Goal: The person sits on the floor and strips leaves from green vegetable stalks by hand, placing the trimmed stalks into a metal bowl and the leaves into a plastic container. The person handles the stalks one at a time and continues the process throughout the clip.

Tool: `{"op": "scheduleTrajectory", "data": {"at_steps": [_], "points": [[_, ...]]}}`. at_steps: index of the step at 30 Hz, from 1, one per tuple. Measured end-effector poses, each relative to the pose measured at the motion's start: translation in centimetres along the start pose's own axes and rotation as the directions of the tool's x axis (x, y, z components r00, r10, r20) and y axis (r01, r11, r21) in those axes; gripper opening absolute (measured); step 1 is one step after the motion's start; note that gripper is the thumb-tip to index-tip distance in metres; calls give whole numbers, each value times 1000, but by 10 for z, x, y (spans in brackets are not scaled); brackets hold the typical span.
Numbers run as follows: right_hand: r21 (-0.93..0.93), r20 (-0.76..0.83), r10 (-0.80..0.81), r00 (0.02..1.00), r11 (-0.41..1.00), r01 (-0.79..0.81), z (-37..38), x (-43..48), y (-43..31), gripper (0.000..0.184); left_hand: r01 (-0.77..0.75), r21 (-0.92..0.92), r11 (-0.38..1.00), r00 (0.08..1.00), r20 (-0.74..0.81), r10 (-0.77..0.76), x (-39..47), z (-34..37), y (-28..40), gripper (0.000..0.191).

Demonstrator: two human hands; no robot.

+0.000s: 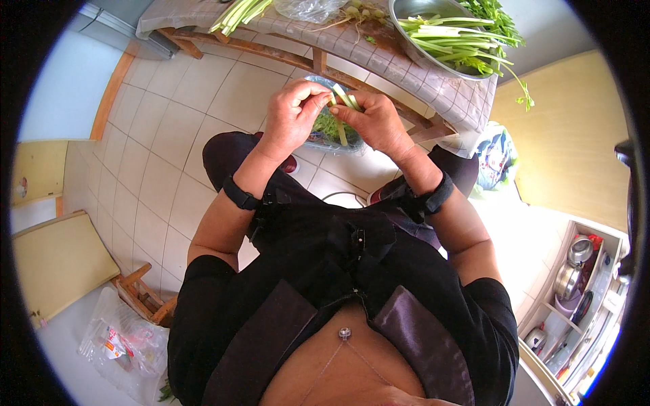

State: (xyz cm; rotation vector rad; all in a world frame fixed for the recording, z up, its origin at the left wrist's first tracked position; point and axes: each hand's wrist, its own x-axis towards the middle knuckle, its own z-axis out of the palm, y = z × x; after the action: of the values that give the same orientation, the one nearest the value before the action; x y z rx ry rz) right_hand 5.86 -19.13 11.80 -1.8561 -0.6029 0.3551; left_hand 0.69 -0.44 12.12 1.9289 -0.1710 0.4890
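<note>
Cut celery stalks [343, 95] are gripped in my right hand [378, 119], their pale ends pointing up and away from me. My left hand [293, 112] pinches a strip or stalk end beside them between thumb and fingers. The two hands nearly touch. Under them, on the floor, stands a container lined with a clear bluish plastic bag [359, 147], with green leafy trimmings [325, 127] inside. One pale green piece [341, 133] hangs below my right thumb, over the trimmings. My fingers partly hide the held stalks.
A wooden table with a checked cloth [284, 28] stands ahead. On it are a metal bowl [414, 51] of celery, more stalks [241, 15], a plastic bag [310, 9] and roots [363, 12]. An open drawer [551, 304] of cookware lies right; a wooden stool [144, 294] left.
</note>
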Motion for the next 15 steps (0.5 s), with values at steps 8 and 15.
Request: {"op": "scheduleTrajectory", "data": {"at_steps": [8,15], "points": [[296,-97,116,988,952,-83,9,-1,-6,21,-200,248,948,976,-28,214,0,-2,4,7],[630,-299,221,928,776,18,-25,16,-7,15,-20,36,999,997,-69,22,-14,-9,-4,8]]}}
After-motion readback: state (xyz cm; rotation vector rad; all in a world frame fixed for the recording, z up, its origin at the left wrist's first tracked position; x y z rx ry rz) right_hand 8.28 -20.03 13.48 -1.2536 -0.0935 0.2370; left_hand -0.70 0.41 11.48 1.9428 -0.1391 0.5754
